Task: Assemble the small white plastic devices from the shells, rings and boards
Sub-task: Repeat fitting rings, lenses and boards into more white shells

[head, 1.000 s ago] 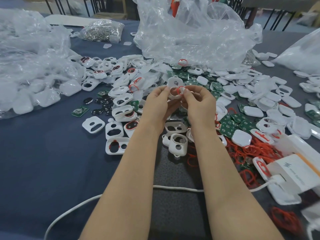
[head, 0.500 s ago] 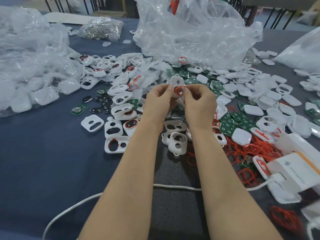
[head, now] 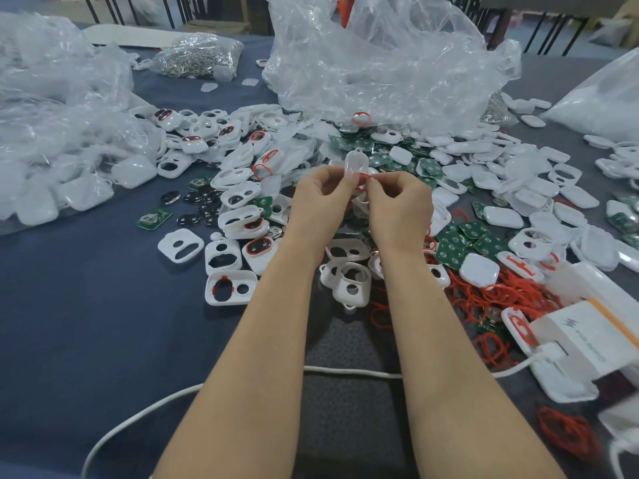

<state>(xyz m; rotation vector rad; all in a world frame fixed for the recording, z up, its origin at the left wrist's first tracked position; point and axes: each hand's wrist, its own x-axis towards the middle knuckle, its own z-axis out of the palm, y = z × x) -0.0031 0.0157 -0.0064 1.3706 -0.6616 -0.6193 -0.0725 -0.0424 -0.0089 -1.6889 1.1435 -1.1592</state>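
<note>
Shell (head: 356, 163) in left hand (head: 321, 198); ring (head: 362, 178), seemingly, right hand (head: 397, 206)

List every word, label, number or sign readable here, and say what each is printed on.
Lightning-bolt sign, no letters: on the white box with the orange stripe.
Grey line of print beside that sign, same box: too blurred to read.
Green boards, white shells: no print legible.
</note>
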